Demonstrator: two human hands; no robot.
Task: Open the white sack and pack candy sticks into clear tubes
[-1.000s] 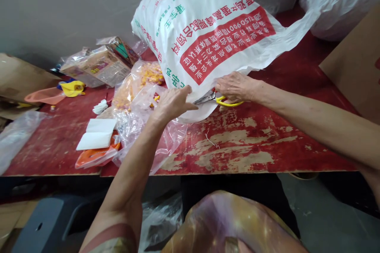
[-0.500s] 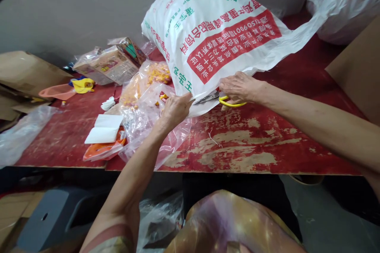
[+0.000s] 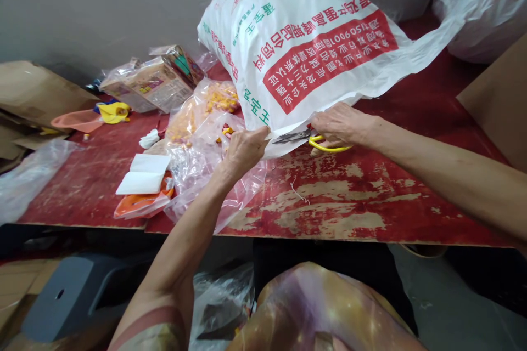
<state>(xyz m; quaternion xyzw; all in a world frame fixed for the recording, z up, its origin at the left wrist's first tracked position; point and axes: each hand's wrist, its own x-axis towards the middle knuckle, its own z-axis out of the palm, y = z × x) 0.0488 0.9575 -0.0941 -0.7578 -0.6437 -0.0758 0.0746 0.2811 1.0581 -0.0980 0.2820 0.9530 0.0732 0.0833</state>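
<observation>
A full white woven feed sack (image 3: 230, 27) with red and green print lies on the worn red table (image 3: 321, 203), its loose edge towards me. Pinched in my left hand (image 3: 247, 151) is the near left corner of that edge. My right hand (image 3: 340, 126) is closed on scissors (image 3: 325, 145) with yellow handles. Their metal blades lie along the sack's edge and point at my left hand. Part of the right fingers is hidden behind the handles and the sack.
Clear plastic bags with small yellow pieces (image 3: 222, 100) lie left of the sack. Further left are white paper (image 3: 144, 174) on an orange packet (image 3: 132, 205) and wrapped boxes (image 3: 156, 88). Another white sack (image 3: 473, 22) stands at the back right, beside cardboard (image 3: 498, 93).
The scissors and my right hand have shifted slightly right and down, away from my left hand. More of the blades shows. My left hand keeps its hold on the sack's corner.
</observation>
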